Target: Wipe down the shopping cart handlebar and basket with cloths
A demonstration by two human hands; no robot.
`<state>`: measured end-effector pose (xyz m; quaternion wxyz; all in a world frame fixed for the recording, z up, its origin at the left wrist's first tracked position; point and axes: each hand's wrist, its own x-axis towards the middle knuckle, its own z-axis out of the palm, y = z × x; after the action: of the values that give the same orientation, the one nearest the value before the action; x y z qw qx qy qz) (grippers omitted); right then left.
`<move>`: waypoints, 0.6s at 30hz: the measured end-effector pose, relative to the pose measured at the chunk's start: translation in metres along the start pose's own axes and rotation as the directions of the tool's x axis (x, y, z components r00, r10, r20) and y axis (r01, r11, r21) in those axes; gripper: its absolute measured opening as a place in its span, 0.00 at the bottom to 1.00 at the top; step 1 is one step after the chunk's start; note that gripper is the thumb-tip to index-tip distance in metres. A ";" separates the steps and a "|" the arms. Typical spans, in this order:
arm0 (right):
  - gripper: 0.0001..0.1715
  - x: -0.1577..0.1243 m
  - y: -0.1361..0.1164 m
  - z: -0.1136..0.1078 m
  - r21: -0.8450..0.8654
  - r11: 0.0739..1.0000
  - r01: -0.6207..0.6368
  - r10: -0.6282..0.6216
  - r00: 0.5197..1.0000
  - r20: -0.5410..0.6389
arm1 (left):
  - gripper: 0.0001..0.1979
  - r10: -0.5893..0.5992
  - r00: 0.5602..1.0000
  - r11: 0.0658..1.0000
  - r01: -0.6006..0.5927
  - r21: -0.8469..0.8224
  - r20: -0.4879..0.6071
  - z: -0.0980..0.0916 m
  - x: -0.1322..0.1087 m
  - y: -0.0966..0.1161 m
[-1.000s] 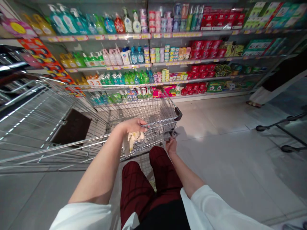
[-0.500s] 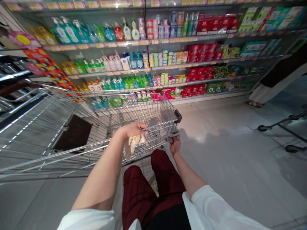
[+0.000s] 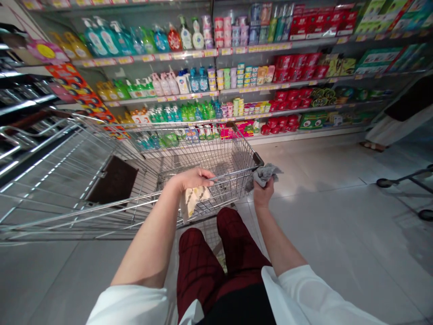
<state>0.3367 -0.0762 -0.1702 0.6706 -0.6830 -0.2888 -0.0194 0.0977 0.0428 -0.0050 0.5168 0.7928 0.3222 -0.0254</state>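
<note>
A metal wire shopping cart (image 3: 199, 158) stands sideways in front of me. My left hand (image 3: 196, 177) is closed over its near top rail, and a cream patterned cloth (image 3: 194, 201) hangs below that hand, outside the basket. Whether the fingers also pinch the cloth is hidden. My right hand (image 3: 263, 193) is closed on a crumpled grey cloth (image 3: 266, 175), held at the cart's near right corner, close to its black corner cap (image 3: 258, 159). I cannot tell whether the cloth touches the rail.
Behind the cart, shelves (image 3: 189, 54) hold pump bottles, tubs and red boxes. A brown panel (image 3: 112, 180) sits in the cart's left part. To the right, a person (image 3: 399, 110) stands by the shelves, and a wheeled cart frame (image 3: 406, 183) is nearer me.
My right hand has moved up and outward with the grey cloth, from below the corner to beside the corner cap. My left hand stays on the rail. The view has shifted slightly.
</note>
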 end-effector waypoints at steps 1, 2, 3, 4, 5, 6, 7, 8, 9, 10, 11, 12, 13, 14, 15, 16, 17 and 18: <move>0.23 -0.014 0.002 0.005 -0.006 1.000 0.017 -0.016 0.998 0.057 | 0.21 0.008 1.000 1.000 -0.008 -0.004 0.000 0.000 0.000 -0.001; 0.21 -0.029 0.005 0.010 -0.008 1.000 0.030 -0.029 0.992 0.124 | 0.21 0.012 1.000 1.000 -0.012 -0.003 0.000 0.000 0.001 -0.001; 0.17 -0.043 0.009 0.014 -0.005 0.999 0.035 -0.034 0.984 0.176 | 0.20 0.014 1.000 1.000 -0.014 -0.003 -0.007 0.000 0.001 -0.002; 0.15 -0.054 0.012 0.018 -0.004 0.999 0.035 -0.033 0.977 0.211 | 0.20 0.012 1.000 1.000 -0.013 -0.006 -0.018 0.000 0.002 -0.002; 0.13 -0.063 0.015 0.021 -0.008 1.000 0.029 -0.026 0.974 0.224 | 0.20 0.011 1.000 1.000 -0.011 -0.009 -0.028 0.000 0.002 -0.003; 0.12 -0.068 0.015 0.023 -0.015 1.000 0.017 -0.014 0.975 0.222 | 0.19 0.009 0.999 1.000 -0.009 -0.013 -0.036 0.000 0.002 -0.003; 0.12 -0.071 0.014 0.024 -0.022 1.000 0.011 -0.006 0.975 0.222 | 0.19 0.008 0.999 1.000 -0.008 -0.015 -0.043 0.000 0.002 -0.003; 0.13 -0.070 0.010 0.024 -0.025 0.999 0.020 -0.014 0.974 0.228 | 0.19 0.007 0.999 1.000 -0.008 -0.018 -0.049 0.001 0.002 -0.003; 0.14 -0.068 0.004 0.024 -0.022 0.998 0.052 -0.045 0.970 0.239 | 0.19 0.007 0.998 1.000 -0.008 -0.019 -0.054 0.001 0.002 -0.003; 0.15 -0.065 -0.004 0.024 -0.014 0.994 0.108 -0.100 0.961 0.258 | 0.19 0.008 0.998 1.000 -0.009 -0.018 -0.057 0.001 0.002 -0.003; 0.16 -0.063 -0.013 0.024 -0.005 0.983 0.183 -0.174 0.943 0.283 | 0.20 0.011 0.998 1.000 -0.013 -0.019 -0.059 0.001 0.002 -0.004; 0.17 -0.061 -0.021 0.025 0.001 0.963 0.271 -0.257 0.913 0.317 | 0.20 0.020 0.998 0.999 -0.022 -0.025 -0.060 0.001 0.002 -0.004; 0.17 -0.061 -0.028 0.027 0.002 0.934 0.358 -0.335 0.872 0.356 | 0.21 0.033 0.998 0.999 -0.034 -0.035 -0.051 0.001 0.002 -0.005; 0.18 -0.063 -0.032 0.029 -0.004 0.901 0.433 -0.396 0.828 0.397 | 0.21 0.047 0.998 0.998 -0.049 -0.049 -0.037 0.001 0.002 -0.005; 0.19 -0.066 -0.033 0.032 -0.016 0.871 0.491 -0.435 0.785 0.441 | 0.21 0.058 0.998 0.996 -0.060 -0.061 -0.026 0.001 0.002 -0.005; 0.20 -0.072 -0.030 0.035 -0.032 0.849 0.527 -0.447 0.750 0.487 | 0.20 0.062 0.998 0.995 -0.064 -0.072 -0.023 0.001 0.001 -0.005; 0.22 -0.078 -0.025 0.036 -0.047 0.838 0.544 -0.441 0.725 0.530 | 0.20 0.059 0.998 0.995 -0.061 -0.077 -0.026 0.001 0.001 -0.005; 0.22 -0.084 -0.017 0.038 -0.060 0.835 0.547 -0.423 0.707 0.567 | 0.19 0.049 0.998 0.996 -0.051 -0.076 -0.030 0.002 0.001 -0.005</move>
<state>0.2456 -0.0736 -0.1930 0.4532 -0.6306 -0.6288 -0.0387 0.0963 0.0428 -0.0098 0.5428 0.7803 0.3103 0.0112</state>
